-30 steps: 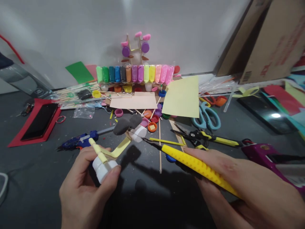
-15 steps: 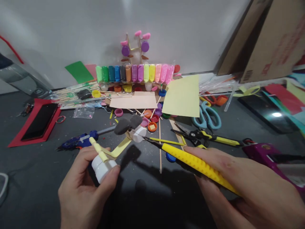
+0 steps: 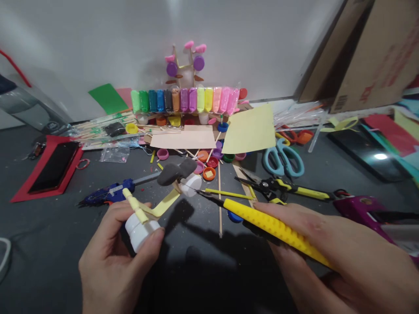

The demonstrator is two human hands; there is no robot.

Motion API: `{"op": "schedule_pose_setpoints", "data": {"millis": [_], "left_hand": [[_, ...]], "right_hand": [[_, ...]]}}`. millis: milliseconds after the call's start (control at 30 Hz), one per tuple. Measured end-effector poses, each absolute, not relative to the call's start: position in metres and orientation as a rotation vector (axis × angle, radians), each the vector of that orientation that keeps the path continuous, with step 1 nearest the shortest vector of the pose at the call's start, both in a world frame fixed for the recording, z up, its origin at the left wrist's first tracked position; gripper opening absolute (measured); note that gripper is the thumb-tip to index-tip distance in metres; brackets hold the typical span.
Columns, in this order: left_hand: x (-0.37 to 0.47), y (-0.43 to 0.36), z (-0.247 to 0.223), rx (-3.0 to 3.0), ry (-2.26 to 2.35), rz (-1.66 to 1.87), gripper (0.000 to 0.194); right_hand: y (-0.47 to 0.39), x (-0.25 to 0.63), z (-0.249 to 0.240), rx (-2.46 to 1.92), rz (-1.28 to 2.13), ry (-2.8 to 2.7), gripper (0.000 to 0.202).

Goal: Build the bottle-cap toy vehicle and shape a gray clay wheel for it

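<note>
Holding cylinder (image 3: 138, 237) in left grip (image 3: 116, 257), yellow tool (image 3: 266, 221) in right grip (image 3: 337, 248)

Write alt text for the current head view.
Left hand grips a white cylinder, a yellow strip reaching from it toward a white disc and gray piece; right hand holds a yellow tool, tip near the disc. Around them: a glue gun, scissors and colored packs.
</note>
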State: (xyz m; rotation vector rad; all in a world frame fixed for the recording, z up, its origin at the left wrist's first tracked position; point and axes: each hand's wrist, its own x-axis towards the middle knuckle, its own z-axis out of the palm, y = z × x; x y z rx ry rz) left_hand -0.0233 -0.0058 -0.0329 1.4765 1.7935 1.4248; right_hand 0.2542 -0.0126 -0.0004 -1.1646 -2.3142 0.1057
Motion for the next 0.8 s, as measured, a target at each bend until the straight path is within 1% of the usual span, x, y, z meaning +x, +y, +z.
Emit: {"op": "schedule_pose_setpoints", "data": {"millis": [267, 500, 667, 800], "left_hand": [[-0.023, -0.006, -0.032, 1.473, 1.813, 1.448, 0.016], [-0.022, -0.004, -0.033, 1.354, 1.823, 1.468, 0.018], [-0.021, -0.004, -0.031, 1.378, 1.827, 1.455, 0.017], [-0.023, -0.005, -0.031, 1.398, 1.815, 1.442, 0.016]], "right_hand": [[-0.015, 0.253, -0.004, -1.190, 0.091, -2.311, 0.032], [-0.013, 0.254, -0.001, -1.209, 0.077, -2.308, 0.034], [-0.016, 0.261, -0.008, -1.212, -0.013, -2.285, 0.036], [-0.016, 0.261, -0.012, -1.227, 0.029, -2.270, 0.036]]}}
